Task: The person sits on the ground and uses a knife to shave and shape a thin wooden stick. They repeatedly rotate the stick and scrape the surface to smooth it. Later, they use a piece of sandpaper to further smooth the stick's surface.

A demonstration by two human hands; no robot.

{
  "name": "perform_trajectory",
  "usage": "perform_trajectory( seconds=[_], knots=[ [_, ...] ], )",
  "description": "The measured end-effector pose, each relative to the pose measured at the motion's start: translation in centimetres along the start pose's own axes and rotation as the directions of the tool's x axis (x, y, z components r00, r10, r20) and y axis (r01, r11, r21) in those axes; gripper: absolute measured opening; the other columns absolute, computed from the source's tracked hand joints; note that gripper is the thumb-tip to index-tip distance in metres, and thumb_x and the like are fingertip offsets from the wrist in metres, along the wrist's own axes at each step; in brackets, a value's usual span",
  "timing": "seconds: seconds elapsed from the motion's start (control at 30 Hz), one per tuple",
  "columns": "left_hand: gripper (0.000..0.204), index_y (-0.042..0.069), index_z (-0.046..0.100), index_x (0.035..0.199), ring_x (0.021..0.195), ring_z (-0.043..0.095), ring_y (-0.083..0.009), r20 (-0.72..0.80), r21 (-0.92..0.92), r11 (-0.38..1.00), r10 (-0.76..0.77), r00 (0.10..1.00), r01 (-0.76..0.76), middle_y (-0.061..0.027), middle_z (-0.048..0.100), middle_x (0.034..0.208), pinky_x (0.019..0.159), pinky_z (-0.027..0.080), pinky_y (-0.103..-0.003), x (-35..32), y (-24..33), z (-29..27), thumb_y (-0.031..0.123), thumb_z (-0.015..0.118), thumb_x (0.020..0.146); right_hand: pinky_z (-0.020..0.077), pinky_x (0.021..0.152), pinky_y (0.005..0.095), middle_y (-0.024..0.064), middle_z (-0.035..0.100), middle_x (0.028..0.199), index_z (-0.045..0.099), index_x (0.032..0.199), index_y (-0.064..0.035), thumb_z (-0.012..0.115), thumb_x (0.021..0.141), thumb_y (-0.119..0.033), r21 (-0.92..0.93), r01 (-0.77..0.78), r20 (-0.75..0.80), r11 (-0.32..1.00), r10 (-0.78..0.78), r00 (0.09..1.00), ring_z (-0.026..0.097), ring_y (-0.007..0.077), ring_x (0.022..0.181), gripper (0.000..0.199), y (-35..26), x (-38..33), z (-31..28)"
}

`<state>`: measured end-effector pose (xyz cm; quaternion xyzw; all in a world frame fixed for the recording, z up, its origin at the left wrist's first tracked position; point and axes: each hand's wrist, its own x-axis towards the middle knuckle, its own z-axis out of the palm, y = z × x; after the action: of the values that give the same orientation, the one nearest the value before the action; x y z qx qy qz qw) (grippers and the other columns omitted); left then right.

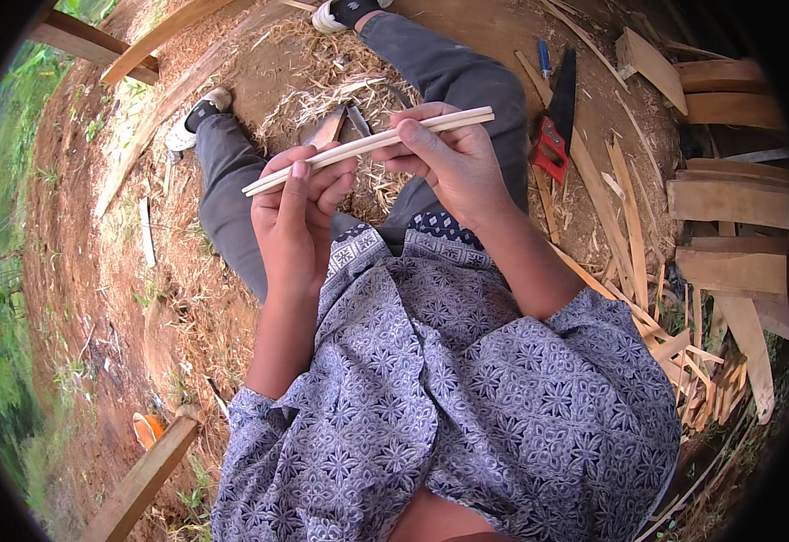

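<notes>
Two thin pale wooden sticks (369,144) lie side by side, held up across my lap and rising toward the right. Near their lower left end, my left hand (300,191) pinches them with the thumb on top and fingers beneath. Toward the other end my right hand (448,155) grips the same pair between thumb and fingers. Beyond my hands, between my legs, a dark metal blade (358,121) and a piece of wood (328,127) lie on the ground among shavings, partly hidden by the hands and sticks.
Right of my leg lies a handsaw with a red handle (550,152), with a blue-handled tool (544,58) beside it. Curved wooden boards (728,197) are stacked at the far right above thin offcuts (710,384). A wooden beam (141,479) and an orange object (148,430) are at lower left.
</notes>
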<state>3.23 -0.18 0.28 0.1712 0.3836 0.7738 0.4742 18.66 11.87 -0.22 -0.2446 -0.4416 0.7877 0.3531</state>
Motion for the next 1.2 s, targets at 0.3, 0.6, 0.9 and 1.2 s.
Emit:
perform_trajectory(
  seconds=[0.3, 0.6, 0.9, 1.2],
  knots=[
    [0.026, -0.007, 0.058, 0.122, 0.099, 0.071, -0.0249, -0.018, 0.069, 0.993, -0.099, 0.995, 0.100, -0.0205, 0.070, 0.110, 0.087, 0.061, -0.033, 0.2, -2.6, 0.0, 0.010, 0.055, 0.103, 0.0627, 0.081, 0.0265, 0.0162, 0.070, 0.102, 0.058, 0.112, 0.0038, 0.060, 0.101, -0.012, 0.069, -0.057, -0.022, 0.996, 0.059, 0.998, 0.073, 0.0208, 0.092, 0.019, 1.9, 0.4, -0.2],
    [0.023, -0.004, 0.062, 0.116, 0.094, 0.071, -0.0201, 0.009, 0.044, 0.980, -0.195, 0.981, 0.194, -0.0151, 0.071, 0.107, 0.082, 0.060, -0.030, 0.2, -3.5, -1.7, 0.015, 0.058, 0.102, 0.0629, 0.080, 0.0283, 0.0133, 0.068, 0.102, 0.059, 0.112, 0.0027, 0.060, 0.100, -0.008, -0.006, -0.042, -0.068, 0.999, 0.041, 0.997, 0.072, 0.0190, 0.091, 0.016, 3.0, 0.4, -0.1],
    [0.035, 0.000, 0.056, 0.127, 0.092, 0.070, -0.0173, -0.049, 0.107, 0.959, -0.259, 0.965, 0.262, -0.0118, 0.068, 0.113, 0.081, 0.059, -0.029, -1.1, -4.0, -5.0, 0.026, 0.058, 0.103, 0.0635, 0.081, 0.0324, 0.0094, 0.066, 0.099, 0.058, 0.114, -0.0001, 0.056, 0.102, -0.010, -0.106, -0.016, -0.074, 0.994, 0.008, 0.997, 0.072, 0.0218, 0.092, 0.015, 0.8, 1.6, -1.4],
    [0.027, -0.004, 0.060, 0.115, 0.086, 0.072, -0.0218, -0.101, -0.029, 0.999, -0.041, 0.994, 0.038, -0.0151, 0.068, 0.105, 0.074, 0.063, -0.032, -0.1, -3.9, -4.7, 0.021, 0.059, 0.102, 0.0633, 0.081, 0.0319, 0.0139, 0.066, 0.105, 0.057, 0.116, 0.0027, 0.055, 0.102, -0.010, -0.207, -0.078, -0.007, 0.975, 0.078, 0.997, 0.072, 0.0214, 0.092, 0.018, -0.3, 1.0, 0.3]
  ],
)
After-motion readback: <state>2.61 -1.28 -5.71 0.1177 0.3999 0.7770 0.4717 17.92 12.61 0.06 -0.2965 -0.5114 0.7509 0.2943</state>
